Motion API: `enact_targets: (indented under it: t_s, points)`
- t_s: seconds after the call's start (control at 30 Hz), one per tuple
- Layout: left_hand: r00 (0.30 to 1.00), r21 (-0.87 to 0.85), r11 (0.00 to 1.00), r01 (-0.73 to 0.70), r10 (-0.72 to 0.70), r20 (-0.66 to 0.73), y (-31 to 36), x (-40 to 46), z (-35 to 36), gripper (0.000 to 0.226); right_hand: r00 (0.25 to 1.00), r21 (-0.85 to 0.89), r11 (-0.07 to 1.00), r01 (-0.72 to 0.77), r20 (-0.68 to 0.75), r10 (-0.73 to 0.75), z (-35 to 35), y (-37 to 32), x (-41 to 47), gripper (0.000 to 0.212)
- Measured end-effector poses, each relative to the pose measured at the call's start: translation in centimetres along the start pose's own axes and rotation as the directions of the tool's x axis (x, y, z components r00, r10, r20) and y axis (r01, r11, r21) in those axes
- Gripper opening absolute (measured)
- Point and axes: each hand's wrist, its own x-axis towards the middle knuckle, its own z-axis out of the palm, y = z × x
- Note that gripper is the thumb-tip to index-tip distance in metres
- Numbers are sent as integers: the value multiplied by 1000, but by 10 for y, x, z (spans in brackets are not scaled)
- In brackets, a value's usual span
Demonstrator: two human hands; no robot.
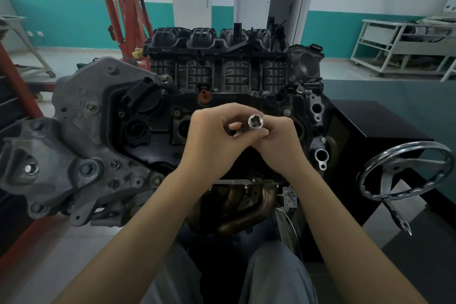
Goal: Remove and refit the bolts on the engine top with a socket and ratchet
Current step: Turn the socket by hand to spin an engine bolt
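I hold a chrome socket [256, 121] in the grip of my right hand [276, 142], its square drive hole turned up toward me. My left hand [212, 140] pinches a small dark piece [243, 128] just beside the socket; I cannot tell what it is. Both hands are above the engine top [158, 131]. A chrome handwheel [404, 173] is on my right.

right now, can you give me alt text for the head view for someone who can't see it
Both hands meet above the black engine top: the right hand holds a shiny socket, square hole facing up, while the left hand pinches a small dark part beside it. A chrome handwheel is at right.
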Motion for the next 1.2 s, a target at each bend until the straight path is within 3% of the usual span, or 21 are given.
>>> enact_targets:
  t_s: [0.1, 0.23, 0.33, 0.47, 0.53, 0.77, 0.83, 0.97, 1.03, 1.2]
  points:
    - [1000, -14, 1000, 2, -2, 5, 0, -1, 1, 20, 1000, 7, 1000, 20, 2, -20, 0, -1, -1, 23]
    - [995, -206, 979, 4, 17, 103, 4, -1, -4, 30, 999, 42, 999, -33, 41, 32, -3, -2, -1, 30]
    - [983, -188, 982, 0, 34, 178, 3, 1, -5, 29, 999, 47, 999, -27, 25, 26, -3, -4, -1, 29]
    - [999, 50, 998, -26, 27, -23, 4, -1, 1, 21, 999, 33, 999, -32, 9, 31, -2, -2, -1, 20]
    - [995, 66, 997, -32, 38, -90, 3, -1, 2, 18, 1000, 30, 999, -14, -20, 15, -1, -1, 0, 16]
    - [997, -185, 983, -10, 24, 69, -1, -2, -4, 31, 999, 50, 998, -28, 47, 26, -1, -3, -1, 30]
    - [997, -141, 990, -11, 22, 80, -3, -2, -2, 27, 999, 47, 998, -28, 33, 26, 0, -1, -1, 34]
    - [995, 17, 999, -30, 31, -90, -2, -3, 3, 25, 1000, 25, 1000, 8, 8, -8, 1, -1, 0, 29]
    - [995, 20, 999, -38, 40, -96, -3, -3, 5, 27, 1000, 21, 1000, 16, 0, -16, 1, -1, -1, 27]
    - [999, -217, 976, -19, 28, 37, -7, -3, 1, 28, 999, 27, 1000, -11, 42, 10, -1, -3, -1, 33]
